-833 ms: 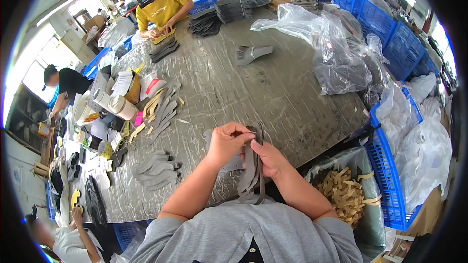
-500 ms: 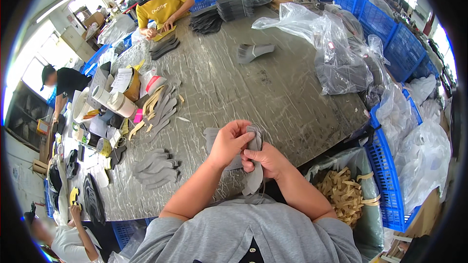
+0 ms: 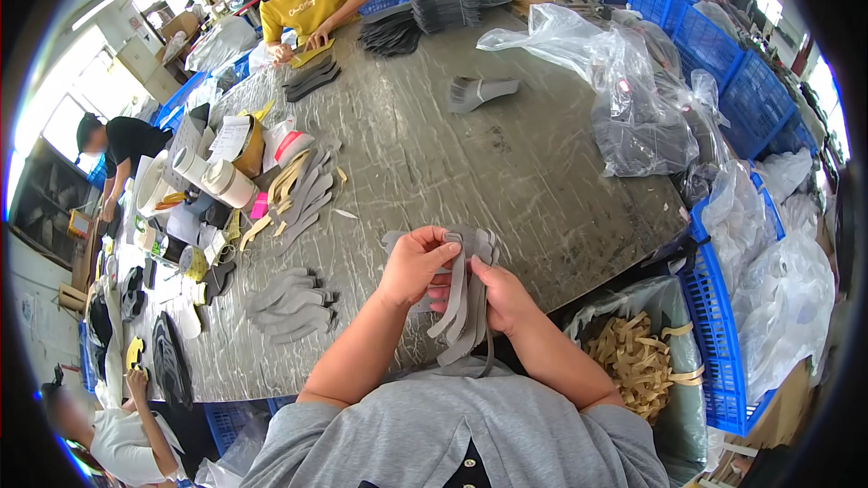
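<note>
Just above the table's near edge, a bundle of grey curved strips (image 3: 467, 312) is spread like a fan between my hands. My left hand (image 3: 418, 264) pinches the strips near their upper ends, thumb on top. My right hand (image 3: 504, 296) grips the bundle's right side with its thumb laid against it; most of its fingers are hidden behind the strips. Part of a flat grey piece (image 3: 392, 240) shows on the table behind my left hand. To the left lies a loose pile of similar grey strips (image 3: 291, 305).
Tan and grey strips (image 3: 307, 190) lie near white jars (image 3: 228, 183) at left. A small grey stack (image 3: 484, 93) sits farther back. Plastic-bagged pieces (image 3: 637, 126) cover the right side. Beside me stand a bin of tan scraps (image 3: 628, 366) and a blue crate (image 3: 714, 343). Co-workers sit around.
The grey strips, held together in a narrow bundle before, are now fanned apart. My right hand has shifted slightly right and changed its grip from the bundle's middle to its side.
</note>
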`<move>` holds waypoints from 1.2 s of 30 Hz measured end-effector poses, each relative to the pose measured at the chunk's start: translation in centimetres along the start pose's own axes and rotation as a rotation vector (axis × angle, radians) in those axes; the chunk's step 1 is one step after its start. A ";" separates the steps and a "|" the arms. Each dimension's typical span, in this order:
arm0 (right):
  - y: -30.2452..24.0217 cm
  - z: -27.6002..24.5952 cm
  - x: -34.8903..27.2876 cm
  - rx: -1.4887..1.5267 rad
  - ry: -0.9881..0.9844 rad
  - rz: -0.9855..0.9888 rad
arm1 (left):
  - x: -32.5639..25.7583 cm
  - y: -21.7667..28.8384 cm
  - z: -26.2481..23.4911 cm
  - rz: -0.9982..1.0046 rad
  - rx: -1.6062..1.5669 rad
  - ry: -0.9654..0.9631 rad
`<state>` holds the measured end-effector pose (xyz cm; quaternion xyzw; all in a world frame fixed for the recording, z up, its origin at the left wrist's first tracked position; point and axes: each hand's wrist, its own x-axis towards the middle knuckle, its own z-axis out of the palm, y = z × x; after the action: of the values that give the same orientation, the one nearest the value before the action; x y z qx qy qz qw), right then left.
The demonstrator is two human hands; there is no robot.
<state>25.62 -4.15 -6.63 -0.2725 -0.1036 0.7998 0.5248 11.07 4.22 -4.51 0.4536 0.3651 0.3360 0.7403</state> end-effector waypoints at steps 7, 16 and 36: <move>0.1 -2.4 0.8 -0.065 0.147 -0.064 | 0.0 1.3 -3.5 0.034 -0.244 -0.293; 0.0 -2.4 0.8 0.075 0.087 -0.040 | -1.4 5.9 -4.4 0.183 -0.434 -0.471; 1.0 -1.3 0.1 -0.048 -0.060 -0.011 | -2.1 0.4 0.6 0.088 0.011 0.159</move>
<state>25.49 -4.67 -8.23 -0.2602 -0.1400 0.8021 0.5189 10.47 2.36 -3.43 0.4452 0.4042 0.4010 0.6911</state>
